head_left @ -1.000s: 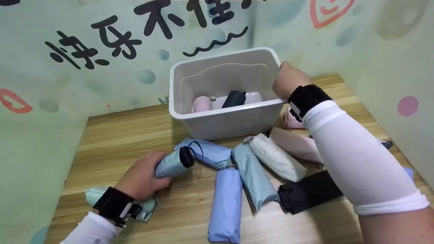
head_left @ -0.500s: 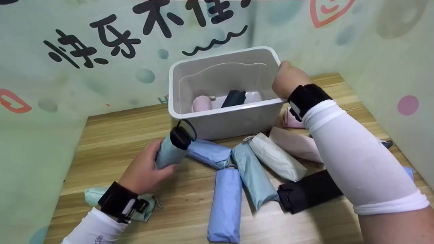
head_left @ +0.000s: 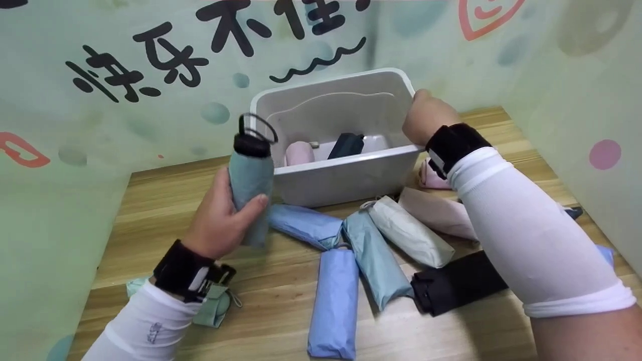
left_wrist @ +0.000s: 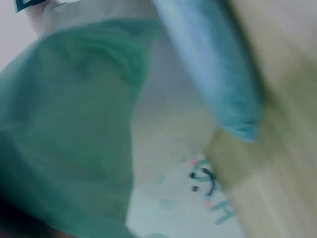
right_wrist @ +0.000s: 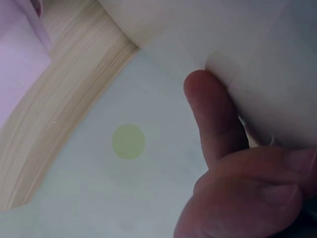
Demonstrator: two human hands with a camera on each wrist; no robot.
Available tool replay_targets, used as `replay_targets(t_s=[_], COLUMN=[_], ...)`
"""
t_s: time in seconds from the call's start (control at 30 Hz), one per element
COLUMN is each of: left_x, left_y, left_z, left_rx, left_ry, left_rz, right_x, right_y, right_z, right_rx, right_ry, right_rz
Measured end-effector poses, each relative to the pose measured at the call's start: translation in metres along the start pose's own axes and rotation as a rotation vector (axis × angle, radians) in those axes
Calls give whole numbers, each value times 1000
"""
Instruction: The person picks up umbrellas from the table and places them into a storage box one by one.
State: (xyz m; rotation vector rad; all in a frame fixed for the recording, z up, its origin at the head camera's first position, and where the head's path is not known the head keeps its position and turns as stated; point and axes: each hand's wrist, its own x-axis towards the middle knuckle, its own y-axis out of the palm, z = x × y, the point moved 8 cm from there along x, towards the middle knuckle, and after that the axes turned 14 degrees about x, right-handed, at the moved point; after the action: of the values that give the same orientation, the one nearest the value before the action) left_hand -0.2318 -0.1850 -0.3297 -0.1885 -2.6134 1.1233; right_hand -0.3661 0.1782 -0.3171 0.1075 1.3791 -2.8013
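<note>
A grey-green folded umbrella (head_left: 251,178) with a black handle and a cord loop stands nearly upright in my left hand (head_left: 215,218), whose fingers and thumb wrap round it. It is beside the front left corner of a light grey plastic bin (head_left: 346,178) and covers part of the rim. Large and blurred, the umbrella's green cloth (left_wrist: 84,134) fills the left side of the left wrist view. My right hand (head_left: 431,120) grips the bin's right rim, and its curled fingers (right_wrist: 218,114) show in the right wrist view. Inside the bin lie a pink umbrella (head_left: 299,154) and a dark one (head_left: 347,146).
On the wooden table (head_left: 271,306) lie several folded umbrellas: two blue (head_left: 333,303), a teal (head_left: 378,263), a white (head_left: 411,233), a beige (head_left: 436,213) and a black one (head_left: 461,283). A mint umbrella (head_left: 213,308) is under my left wrist. Patterned walls (head_left: 190,125) stand behind and beside.
My left hand has moved up and forward, tilting the grey-green umbrella from slanting to nearly upright, handle end up. The right hand and the bin stay in place.
</note>
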Motion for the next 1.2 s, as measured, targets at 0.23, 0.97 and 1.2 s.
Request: replay_targets(t_s=[0.23,0.97,1.2], left_x=[30,103,108], left_y=[-10,-1,3], left_z=[-31,-47,-39], left_rx=[-122,-216,-217], left_ry=[49,12,-31], left_rz=[-139,-334,-336], right_x=[1,1,2], right_y=[1,1,0], right_z=[-1,-2,0], right_rx=[-17,9,-27], right_ry=[7,18,-5], right_rz=[6,15,11])
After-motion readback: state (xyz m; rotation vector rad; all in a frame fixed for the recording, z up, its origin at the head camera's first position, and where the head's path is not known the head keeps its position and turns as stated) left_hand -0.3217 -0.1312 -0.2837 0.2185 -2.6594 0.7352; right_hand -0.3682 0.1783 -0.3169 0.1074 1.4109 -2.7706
